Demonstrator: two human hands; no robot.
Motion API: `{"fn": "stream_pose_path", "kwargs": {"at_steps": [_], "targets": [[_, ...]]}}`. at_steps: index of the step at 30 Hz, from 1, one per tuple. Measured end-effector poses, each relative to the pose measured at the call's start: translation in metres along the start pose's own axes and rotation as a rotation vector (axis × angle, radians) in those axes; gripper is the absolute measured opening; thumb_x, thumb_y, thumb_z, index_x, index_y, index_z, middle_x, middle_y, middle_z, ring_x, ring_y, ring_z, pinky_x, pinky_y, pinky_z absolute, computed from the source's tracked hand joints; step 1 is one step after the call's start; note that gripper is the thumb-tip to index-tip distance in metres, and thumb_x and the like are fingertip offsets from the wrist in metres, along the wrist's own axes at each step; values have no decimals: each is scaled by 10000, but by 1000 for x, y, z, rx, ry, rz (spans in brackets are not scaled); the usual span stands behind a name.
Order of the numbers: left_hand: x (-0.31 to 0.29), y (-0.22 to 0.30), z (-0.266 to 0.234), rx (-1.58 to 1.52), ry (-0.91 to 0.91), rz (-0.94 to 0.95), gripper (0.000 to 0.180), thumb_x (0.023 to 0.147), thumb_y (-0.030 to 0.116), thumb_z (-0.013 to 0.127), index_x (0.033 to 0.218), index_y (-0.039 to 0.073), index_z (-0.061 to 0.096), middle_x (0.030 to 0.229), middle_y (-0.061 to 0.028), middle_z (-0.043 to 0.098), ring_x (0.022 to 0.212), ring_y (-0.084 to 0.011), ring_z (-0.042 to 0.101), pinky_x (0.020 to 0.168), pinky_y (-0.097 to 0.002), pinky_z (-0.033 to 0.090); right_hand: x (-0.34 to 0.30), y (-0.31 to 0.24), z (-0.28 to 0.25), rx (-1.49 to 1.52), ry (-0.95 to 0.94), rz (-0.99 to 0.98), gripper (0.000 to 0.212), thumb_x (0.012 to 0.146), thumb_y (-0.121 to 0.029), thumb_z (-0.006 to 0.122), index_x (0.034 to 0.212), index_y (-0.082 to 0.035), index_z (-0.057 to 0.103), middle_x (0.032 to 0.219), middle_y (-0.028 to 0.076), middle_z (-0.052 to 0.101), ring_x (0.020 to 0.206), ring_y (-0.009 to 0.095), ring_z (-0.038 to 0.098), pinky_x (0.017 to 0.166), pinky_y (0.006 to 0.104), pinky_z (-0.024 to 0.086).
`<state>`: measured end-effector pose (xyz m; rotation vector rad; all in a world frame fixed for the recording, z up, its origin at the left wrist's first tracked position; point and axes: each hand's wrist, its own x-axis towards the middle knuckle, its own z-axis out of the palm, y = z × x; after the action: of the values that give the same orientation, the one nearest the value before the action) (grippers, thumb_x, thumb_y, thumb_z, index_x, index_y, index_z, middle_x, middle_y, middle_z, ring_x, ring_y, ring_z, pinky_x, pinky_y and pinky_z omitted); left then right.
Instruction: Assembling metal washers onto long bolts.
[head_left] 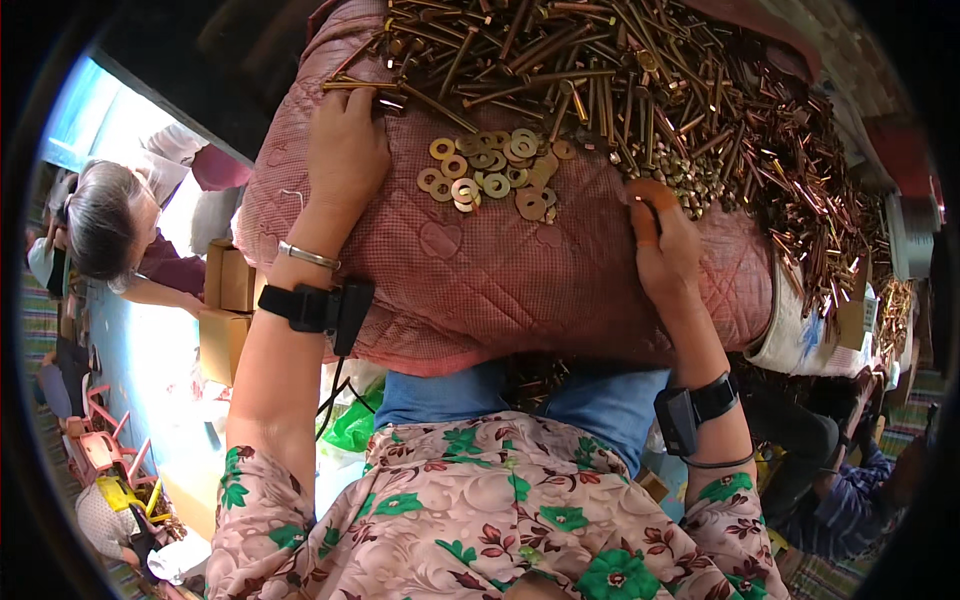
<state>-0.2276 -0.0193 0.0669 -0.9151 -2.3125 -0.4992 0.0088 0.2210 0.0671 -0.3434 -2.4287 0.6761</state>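
A pinkish-red quilted cloth (470, 300) fills the middle of the scene, its stitched pattern bulging over a rounded near edge, just above the wearer's blue jeans (425, 395). And look at the load on it: long brassy bolts (690, 100) sprawl right across the far side and spill down the right in a thick, tangled heap. In the centre, a loose patch of flat ring washers (492, 165) lies on the fabric, some overlapping. To their right, small nuts (690, 180) bunch against the bolts.

The left hand (347, 150) is up at the far left, fingers bent among the outermost bolts; whether it pinches one, I cannot tell. Over on the right, the right hand (665, 245) has thumb and forefinger curled at the near-left edge of the nuts, and any grip there is hidden too.

Out in the room, glare floods the left, where open cardboard boxes (226, 345) stand near a seated person (105, 220). Nearer on that side sits a pink chair (100, 450), with a green plastic bag (352, 428) close by the wearer's legs. Over at right, a whitish sack (800, 335) hangs below the heap, and nearer, a co-worker's checked blue sleeve (855, 500) shows.
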Motion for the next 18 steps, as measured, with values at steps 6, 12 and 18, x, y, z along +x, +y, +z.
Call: {"fn": "stream_pose_path", "kwargs": {"at_steps": [6, 12, 18], "targets": [[-2, -3, 2, -118, -28, -73, 270, 775, 84, 562, 1041, 46, 571, 988, -169, 541, 931, -348, 500, 796, -420, 420, 11, -15, -1, 344, -233, 319, 210, 875, -59, 511, 1073, -35, 576, 926, 105, 622, 801, 188, 582, 747, 270, 445], [8, -6, 13, 106, 24, -5, 279, 757, 106, 589, 1036, 100, 593, 1089, -98, 545, 1026, -309, 486, 825, -457, 392, 8, -11, -11, 425, -347, 264, 277, 864, -14, 504, 1133, -42, 566, 957, 57, 591, 851, 149, 539, 805, 252, 420], [7, -1, 9, 77, -64, -101, 275, 760, 134, 589, 1033, 120, 577, 1112, -58, 546, 1079, -294, 460, 862, -514, 336, 3, -18, -8, 229, -307, 99, 328, 790, 50, 538, 1100, -49, 574, 969, 119, 564, 863, 259, 561, 791, 309, 438]]}}
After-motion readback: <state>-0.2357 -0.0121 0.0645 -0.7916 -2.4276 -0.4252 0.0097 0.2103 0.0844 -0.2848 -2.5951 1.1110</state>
